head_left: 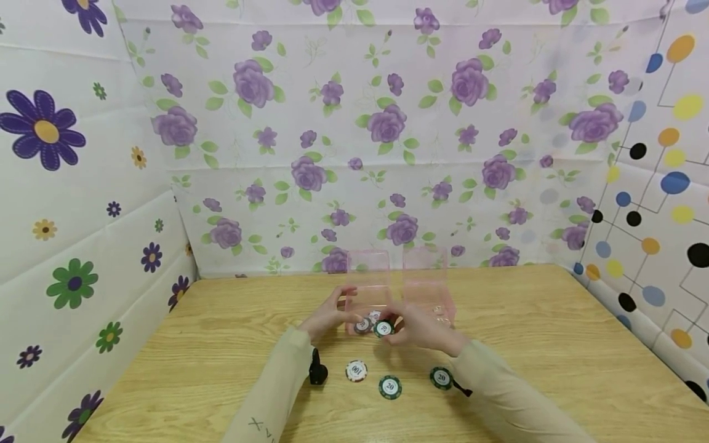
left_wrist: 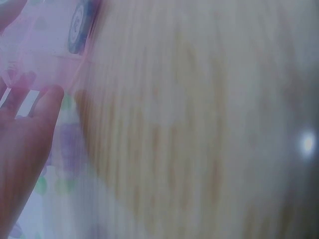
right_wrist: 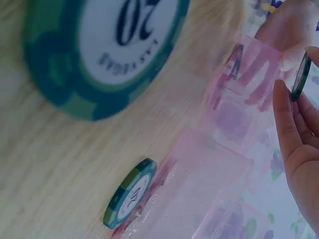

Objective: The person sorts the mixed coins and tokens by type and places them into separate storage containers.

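Observation:
My left hand holds the side of the left pink see-through box, with fingers showing through its wall in the right wrist view. Its lid is raised. A dark poker chip marked 20 shows in this box, and the left wrist view has a chip there too. Thumb and fingertips of my right hand pinch a green poker chip marked 20, in front of the left box. Nearer me on the table lie a white-and-red chip marked 100 and two green chips marked 20.
To the right stands a second pink box, lid raised, with small pale things inside. The wooden table meets a flower-print cloth at the back, with patterned cloths on both sides. Black wrist gear hangs by my left sleeve.

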Demonstrator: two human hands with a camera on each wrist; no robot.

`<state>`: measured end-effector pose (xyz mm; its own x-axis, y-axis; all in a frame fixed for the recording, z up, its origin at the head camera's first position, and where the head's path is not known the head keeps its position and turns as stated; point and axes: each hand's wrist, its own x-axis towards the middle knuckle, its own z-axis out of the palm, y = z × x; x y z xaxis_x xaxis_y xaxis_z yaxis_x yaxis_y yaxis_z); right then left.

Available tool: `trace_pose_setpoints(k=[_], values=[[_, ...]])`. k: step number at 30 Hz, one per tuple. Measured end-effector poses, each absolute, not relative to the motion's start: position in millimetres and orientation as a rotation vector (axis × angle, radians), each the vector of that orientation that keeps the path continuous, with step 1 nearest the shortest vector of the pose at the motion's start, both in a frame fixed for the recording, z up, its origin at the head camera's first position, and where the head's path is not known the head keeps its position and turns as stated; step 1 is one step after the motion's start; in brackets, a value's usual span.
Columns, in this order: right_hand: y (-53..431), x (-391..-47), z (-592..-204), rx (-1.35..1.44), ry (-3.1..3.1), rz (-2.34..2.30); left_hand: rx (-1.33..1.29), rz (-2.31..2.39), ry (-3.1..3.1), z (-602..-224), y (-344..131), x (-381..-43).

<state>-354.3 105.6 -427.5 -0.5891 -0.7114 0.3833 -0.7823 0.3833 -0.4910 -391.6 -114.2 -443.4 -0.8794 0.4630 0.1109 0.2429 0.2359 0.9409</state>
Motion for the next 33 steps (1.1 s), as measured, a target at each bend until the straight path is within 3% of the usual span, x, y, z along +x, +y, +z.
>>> trace_pose_setpoints(k=[33], values=[[103.1,-365.5,-377.2,1.094,-2.552,1.14,0.658,1.75,2.232,-439.9,-113.5,-389.3]])
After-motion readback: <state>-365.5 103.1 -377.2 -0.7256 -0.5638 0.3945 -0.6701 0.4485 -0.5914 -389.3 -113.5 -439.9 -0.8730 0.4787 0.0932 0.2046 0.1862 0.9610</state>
